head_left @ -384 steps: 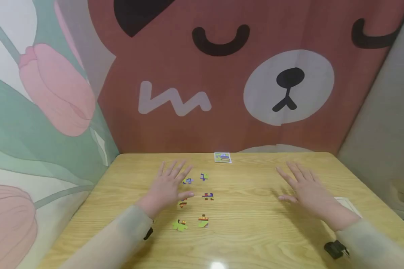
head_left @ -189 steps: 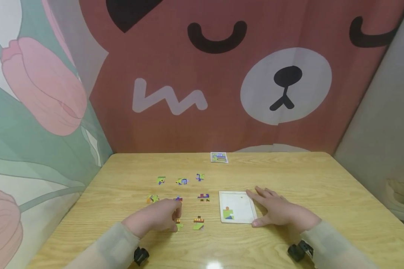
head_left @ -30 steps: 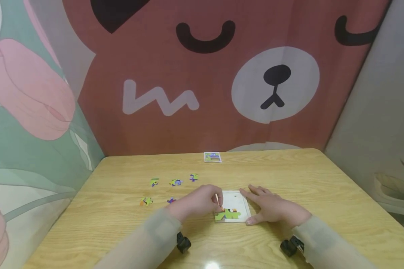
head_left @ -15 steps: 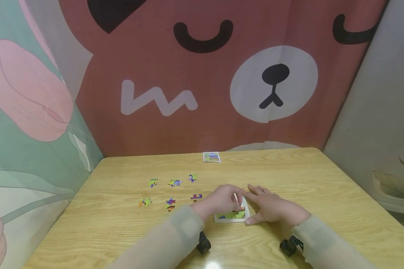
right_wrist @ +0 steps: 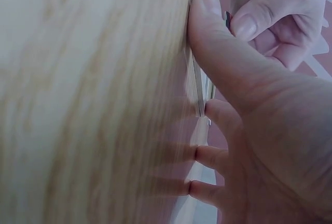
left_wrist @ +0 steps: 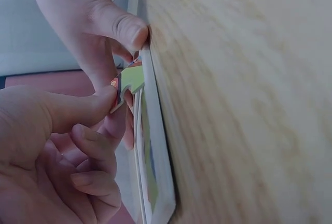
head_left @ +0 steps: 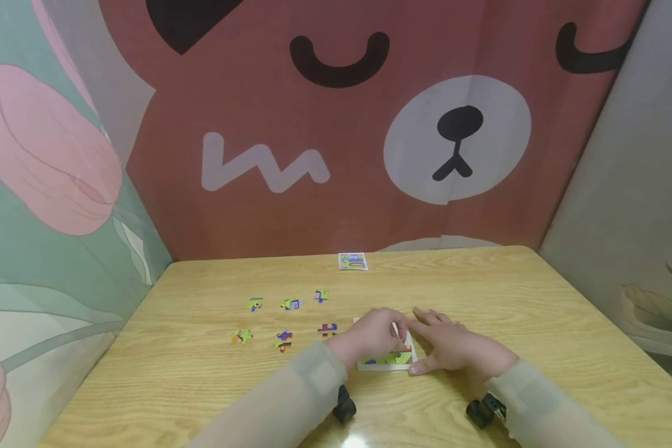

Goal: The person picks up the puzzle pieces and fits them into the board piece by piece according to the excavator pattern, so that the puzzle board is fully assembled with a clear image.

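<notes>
Puzzle piece [left_wrist: 133, 79], one: tilted, at the near right corner of the tray [head_left: 382, 367], pinched in my left hand [head_left: 372, 333]. Right hand [head_left: 452, 343], one: spread against the tray's right edge. Advised: I should level it, matching edges before pressing.

Wood-grained table [head_left: 470, 283] under loose puzzle pieces [head_left: 294, 304], a picture card [head_left: 353, 261], a white tray [head_left: 386, 367]

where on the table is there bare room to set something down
The pale wooden table is bare right of the right hand, behind it toward the back edge, and at the near left, beside the left beige sleeve. Crowded: the white rectangular tray under the left hand, and the loose multicoloured jigsaw pieces to its left.
</notes>
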The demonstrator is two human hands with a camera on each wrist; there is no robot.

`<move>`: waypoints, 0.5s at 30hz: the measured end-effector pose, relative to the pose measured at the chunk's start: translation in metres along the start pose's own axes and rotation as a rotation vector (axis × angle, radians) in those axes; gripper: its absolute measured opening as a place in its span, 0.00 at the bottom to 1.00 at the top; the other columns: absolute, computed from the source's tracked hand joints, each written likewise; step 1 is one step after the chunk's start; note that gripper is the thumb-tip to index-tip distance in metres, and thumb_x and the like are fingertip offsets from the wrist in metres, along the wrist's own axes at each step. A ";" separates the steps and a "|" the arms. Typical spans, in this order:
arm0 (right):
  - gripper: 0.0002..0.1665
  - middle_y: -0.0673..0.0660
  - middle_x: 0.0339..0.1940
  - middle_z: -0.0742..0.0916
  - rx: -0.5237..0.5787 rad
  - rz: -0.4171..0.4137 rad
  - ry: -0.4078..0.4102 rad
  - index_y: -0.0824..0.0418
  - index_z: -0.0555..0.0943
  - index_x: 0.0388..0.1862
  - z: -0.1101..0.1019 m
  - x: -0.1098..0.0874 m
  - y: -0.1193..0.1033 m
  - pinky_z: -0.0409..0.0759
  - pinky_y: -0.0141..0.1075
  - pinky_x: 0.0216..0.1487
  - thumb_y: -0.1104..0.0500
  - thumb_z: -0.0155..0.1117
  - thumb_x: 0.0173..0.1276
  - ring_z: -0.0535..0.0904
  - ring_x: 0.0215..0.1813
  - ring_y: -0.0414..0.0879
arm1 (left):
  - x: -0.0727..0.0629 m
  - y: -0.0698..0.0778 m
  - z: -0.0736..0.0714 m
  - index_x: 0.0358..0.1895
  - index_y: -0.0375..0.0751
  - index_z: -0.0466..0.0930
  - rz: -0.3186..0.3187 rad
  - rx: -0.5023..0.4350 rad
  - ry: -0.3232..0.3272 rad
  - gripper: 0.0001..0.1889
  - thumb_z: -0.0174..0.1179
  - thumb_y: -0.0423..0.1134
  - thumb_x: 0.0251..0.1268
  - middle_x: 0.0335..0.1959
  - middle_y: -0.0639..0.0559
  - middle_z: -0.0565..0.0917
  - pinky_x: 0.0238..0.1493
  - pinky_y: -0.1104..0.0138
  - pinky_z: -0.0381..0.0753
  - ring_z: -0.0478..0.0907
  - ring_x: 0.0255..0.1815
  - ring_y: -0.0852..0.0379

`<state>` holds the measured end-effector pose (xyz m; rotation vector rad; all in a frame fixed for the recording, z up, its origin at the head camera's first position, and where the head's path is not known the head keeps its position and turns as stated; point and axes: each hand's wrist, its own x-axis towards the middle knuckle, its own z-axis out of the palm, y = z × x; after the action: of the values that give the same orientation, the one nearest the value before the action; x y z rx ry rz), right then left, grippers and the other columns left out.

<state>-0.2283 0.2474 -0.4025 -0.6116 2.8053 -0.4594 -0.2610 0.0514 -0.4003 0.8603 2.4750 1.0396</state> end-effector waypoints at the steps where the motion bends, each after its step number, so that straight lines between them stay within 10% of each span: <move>1: 0.60 0.70 0.77 0.59 0.000 0.001 -0.001 0.58 0.62 0.77 0.000 0.000 0.000 0.50 0.79 0.55 0.31 0.71 0.52 0.50 0.73 0.76 | 0.000 0.000 0.000 0.28 0.46 0.77 -0.001 -0.008 -0.002 0.09 0.67 0.32 0.63 0.36 0.60 0.79 0.25 0.70 0.71 0.72 0.23 0.62; 15: 0.61 0.69 0.77 0.58 -0.021 0.023 -0.018 0.52 0.58 0.79 0.003 0.004 0.004 0.50 0.79 0.56 0.28 0.69 0.52 0.50 0.73 0.75 | 0.003 -0.007 -0.012 0.30 0.46 0.76 -0.054 -0.002 0.095 0.09 0.67 0.35 0.63 0.25 0.55 0.78 0.26 0.69 0.74 0.75 0.24 0.60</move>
<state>-0.2323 0.2481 -0.4069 -0.5842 2.7998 -0.4187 -0.2724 0.0432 -0.3978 0.7561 2.5598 1.0874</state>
